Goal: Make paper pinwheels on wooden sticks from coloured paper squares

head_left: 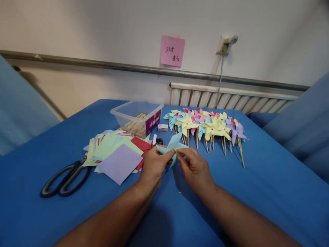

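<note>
Pinwheel (171, 144) in pale blue paper, held up over the blue counter (231, 206), pretty much mid-shot in the head cam. Pinched by the left hand (153, 166), fingers closed on the paper near the hub. At the hub too, right hand (196, 168) with fingertips together on a skinny yellowish bit (175, 150), too small to tell what. Off left, messy paper squares (120, 163) and big scissors (70, 177). Behind, clear tub (153, 122) with sticks (136, 126). Over right, whole bunch of stick-mounted pinwheels (212, 129).
</note>
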{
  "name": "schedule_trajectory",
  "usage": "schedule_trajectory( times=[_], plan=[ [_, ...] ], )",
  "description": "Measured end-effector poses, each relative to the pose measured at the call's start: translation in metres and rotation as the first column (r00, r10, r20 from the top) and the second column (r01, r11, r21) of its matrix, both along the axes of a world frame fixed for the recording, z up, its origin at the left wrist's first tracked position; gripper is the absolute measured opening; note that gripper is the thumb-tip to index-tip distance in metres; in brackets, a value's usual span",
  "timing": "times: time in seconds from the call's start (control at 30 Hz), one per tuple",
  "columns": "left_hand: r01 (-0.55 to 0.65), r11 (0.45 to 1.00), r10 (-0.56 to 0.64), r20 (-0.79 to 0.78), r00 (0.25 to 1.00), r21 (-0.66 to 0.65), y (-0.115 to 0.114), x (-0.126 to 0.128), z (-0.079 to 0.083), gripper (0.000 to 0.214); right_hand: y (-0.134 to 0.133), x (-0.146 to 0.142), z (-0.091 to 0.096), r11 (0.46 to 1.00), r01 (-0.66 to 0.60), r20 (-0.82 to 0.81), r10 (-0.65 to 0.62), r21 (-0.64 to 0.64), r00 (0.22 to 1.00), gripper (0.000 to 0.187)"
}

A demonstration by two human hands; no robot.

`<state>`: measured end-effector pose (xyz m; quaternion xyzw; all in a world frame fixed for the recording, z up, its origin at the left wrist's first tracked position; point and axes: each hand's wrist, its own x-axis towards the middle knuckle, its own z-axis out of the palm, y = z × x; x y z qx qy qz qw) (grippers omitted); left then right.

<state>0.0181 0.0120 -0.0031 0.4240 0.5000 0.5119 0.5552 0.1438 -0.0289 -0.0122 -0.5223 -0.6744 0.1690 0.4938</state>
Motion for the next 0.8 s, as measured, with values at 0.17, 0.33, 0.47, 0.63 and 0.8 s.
schedule_trajectory(
  times=[0.17,0.33,0.47,0.63,0.8],
  plan=[
    [0.013,1.000,-0.013,0.018,1.000,0.000,-0.001,0.000,0.000,0.028,-0.001,0.001,0.005,0.999,0.029,0.043,-0.030,0.017,0.999,0.018],
    [-0.010,1.000,0.011,-0.095,0.995,0.019,-0.002,0.002,0.003,0.025,0.000,0.000,0.002,0.988,0.056,-0.100,-0.071,-0.145,0.992,0.015],
    [-0.019,0.999,0.023,-0.145,0.989,0.027,-0.003,0.003,0.004,0.025,0.002,-0.002,0.000,0.951,-0.023,-0.345,-0.089,-0.307,0.934,0.022],
    [0.012,1.000,-0.012,-0.062,0.998,0.005,-0.001,0.001,0.002,0.028,0.005,-0.007,-0.001,0.906,-0.191,-0.614,-0.092,-0.379,0.784,0.027],
    [0.003,1.000,-0.002,-0.058,0.998,0.010,-0.003,0.001,0.004,0.027,0.009,-0.010,-0.007,0.870,-0.323,-0.771,-0.097,-0.373,0.629,0.030]
  ],
)
